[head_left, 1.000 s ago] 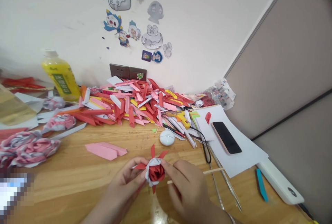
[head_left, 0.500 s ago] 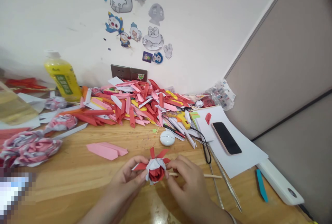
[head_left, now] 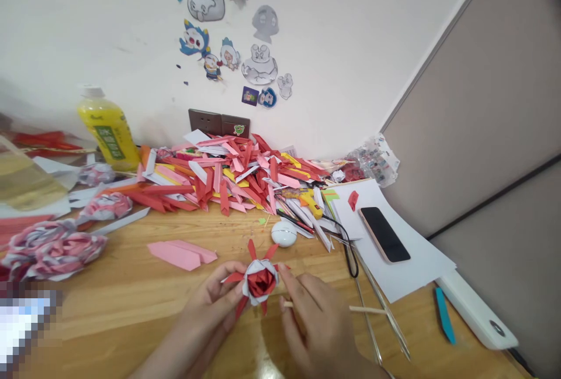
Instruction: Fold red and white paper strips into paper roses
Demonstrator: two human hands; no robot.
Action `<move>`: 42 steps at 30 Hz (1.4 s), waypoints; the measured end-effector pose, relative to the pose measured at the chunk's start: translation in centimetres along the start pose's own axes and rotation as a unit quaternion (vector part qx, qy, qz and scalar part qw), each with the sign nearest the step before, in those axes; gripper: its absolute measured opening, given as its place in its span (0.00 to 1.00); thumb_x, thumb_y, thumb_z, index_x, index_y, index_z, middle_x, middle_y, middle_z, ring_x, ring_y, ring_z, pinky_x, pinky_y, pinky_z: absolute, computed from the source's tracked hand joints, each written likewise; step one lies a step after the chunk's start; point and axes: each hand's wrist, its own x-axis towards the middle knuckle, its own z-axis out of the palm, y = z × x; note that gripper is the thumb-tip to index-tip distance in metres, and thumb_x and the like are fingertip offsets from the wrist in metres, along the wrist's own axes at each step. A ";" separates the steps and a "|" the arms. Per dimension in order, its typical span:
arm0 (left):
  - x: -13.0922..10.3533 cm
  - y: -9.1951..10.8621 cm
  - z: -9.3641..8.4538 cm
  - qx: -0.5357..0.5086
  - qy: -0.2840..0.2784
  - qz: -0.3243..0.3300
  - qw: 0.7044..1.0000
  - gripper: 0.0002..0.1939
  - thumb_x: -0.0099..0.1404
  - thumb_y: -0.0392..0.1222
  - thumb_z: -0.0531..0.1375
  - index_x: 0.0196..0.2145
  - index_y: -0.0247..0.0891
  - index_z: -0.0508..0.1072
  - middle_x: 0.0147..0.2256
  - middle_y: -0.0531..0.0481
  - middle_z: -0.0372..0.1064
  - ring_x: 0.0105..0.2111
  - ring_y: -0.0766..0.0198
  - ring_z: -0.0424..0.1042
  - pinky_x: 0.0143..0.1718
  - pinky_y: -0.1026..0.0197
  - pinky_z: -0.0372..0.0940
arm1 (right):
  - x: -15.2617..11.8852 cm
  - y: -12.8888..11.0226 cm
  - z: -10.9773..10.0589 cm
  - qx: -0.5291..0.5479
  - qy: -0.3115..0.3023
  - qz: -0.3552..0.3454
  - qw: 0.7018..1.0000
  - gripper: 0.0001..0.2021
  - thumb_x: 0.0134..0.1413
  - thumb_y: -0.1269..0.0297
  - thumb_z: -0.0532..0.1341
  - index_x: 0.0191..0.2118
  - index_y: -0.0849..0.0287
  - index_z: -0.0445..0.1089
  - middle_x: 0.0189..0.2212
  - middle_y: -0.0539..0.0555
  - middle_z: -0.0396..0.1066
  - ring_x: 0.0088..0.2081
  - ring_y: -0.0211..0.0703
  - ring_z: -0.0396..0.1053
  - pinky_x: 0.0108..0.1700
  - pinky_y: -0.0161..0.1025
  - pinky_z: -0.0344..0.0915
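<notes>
A folded paper flower [head_left: 260, 281], with a red centre, a white ring and red pointed strips spreading outward, faces up toward the camera. My left hand [head_left: 219, 297] pinches its left side between thumb and fingers. My right hand [head_left: 313, 314] touches the flower's right edge with the index finger. A thin wooden stick [head_left: 368, 310] passes under that hand's fingers, its tip showing near the thumb, and the hand is closed around it. Two pink folded strips [head_left: 182, 254] lie on the table to the left.
Folded paper strips [head_left: 219, 177] are heaped along the wall. Finished paper flowers [head_left: 56, 247] and a yellow bottle [head_left: 109, 133] stand left. A white egg-shaped object [head_left: 284, 233], yellow glue gun [head_left: 312, 202], phone [head_left: 384, 234], white paper sheets [head_left: 403, 276] and metal wires [head_left: 370, 332] are ahead and right.
The flower has tilted so its centre faces the camera more. My right index finger has moved up onto its edge, and the stick's tip has shifted lower, away from the flower.
</notes>
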 end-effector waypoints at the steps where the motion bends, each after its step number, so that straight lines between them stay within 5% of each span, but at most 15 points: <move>1: 0.0 0.1 0.1 -0.007 0.003 -0.003 1.000 0.16 0.48 0.43 0.73 0.33 0.40 0.73 0.33 0.52 0.77 0.40 0.59 0.75 0.45 0.61 0.65 | 0.0 0.0 0.0 -0.001 -0.007 -0.006 1.000 0.20 0.60 0.73 0.49 0.57 0.68 0.61 0.25 0.55 0.68 0.25 0.45 0.64 0.24 0.38 0.55; 7: 0.2 -0.1 -0.4 -0.019 0.024 -0.026 0.999 0.15 0.50 0.44 0.71 0.35 0.40 0.74 0.38 0.48 0.77 0.46 0.54 0.74 0.51 0.56 0.64 | 0.1 0.3 0.5 0.009 -0.055 -0.014 0.998 0.23 0.59 0.73 0.48 0.60 0.69 0.58 0.27 0.57 0.69 0.26 0.46 0.65 0.24 0.39 0.58; 14: 0.4 -0.8 -1.0 0.016 -0.021 -0.029 0.999 0.28 0.50 0.46 0.71 0.49 0.44 0.70 0.48 0.44 0.74 0.51 0.51 0.70 0.52 0.52 0.63 | 0.1 0.9 0.6 0.045 -0.110 0.037 0.992 0.23 0.59 0.72 0.48 0.60 0.66 0.58 0.30 0.58 0.70 0.28 0.47 0.68 0.26 0.39 0.62; 23: 1.7 -1.0 -2.0 0.150 0.003 0.053 0.987 0.25 0.43 0.40 0.74 0.41 0.40 0.73 0.39 0.46 0.78 0.41 0.54 0.76 0.44 0.56 0.68 | 0.2 0.9 0.5 0.093 -0.132 0.049 0.986 0.23 0.56 0.72 0.49 0.57 0.67 0.62 0.31 0.59 0.70 0.30 0.48 0.69 0.28 0.41 0.65; 31: 1.0 0.0 -1.0 0.288 0.026 0.140 0.947 0.17 0.43 0.35 0.71 0.33 0.41 0.76 0.35 0.46 0.78 0.38 0.52 0.76 0.40 0.58 0.71 | 0.7 0.7 -0.1 0.130 -0.143 0.029 0.981 0.23 0.54 0.74 0.50 0.56 0.64 0.63 0.35 0.58 0.72 0.33 0.46 0.70 0.31 0.39 0.66; 35: 0.9 -0.1 -1.0 0.331 0.034 0.153 0.930 0.15 0.46 0.37 0.71 0.34 0.41 0.77 0.35 0.46 0.78 0.37 0.52 0.76 0.39 0.59 0.71 | 1.0 1.6 -0.1 0.094 -0.131 0.083 0.983 0.18 0.60 0.69 0.50 0.54 0.61 0.66 0.34 0.57 0.72 0.34 0.47 0.70 0.33 0.41 0.67; 42: 0.9 -0.2 -1.5 0.322 0.081 0.166 0.929 0.17 0.48 0.44 0.71 0.36 0.40 0.74 0.37 0.47 0.78 0.39 0.52 0.76 0.39 0.59 0.70 | 0.3 5.1 3.6 0.004 -0.097 0.118 0.988 0.18 0.57 0.78 0.49 0.51 0.66 0.66 0.41 0.62 0.72 0.42 0.51 0.70 0.41 0.47 0.69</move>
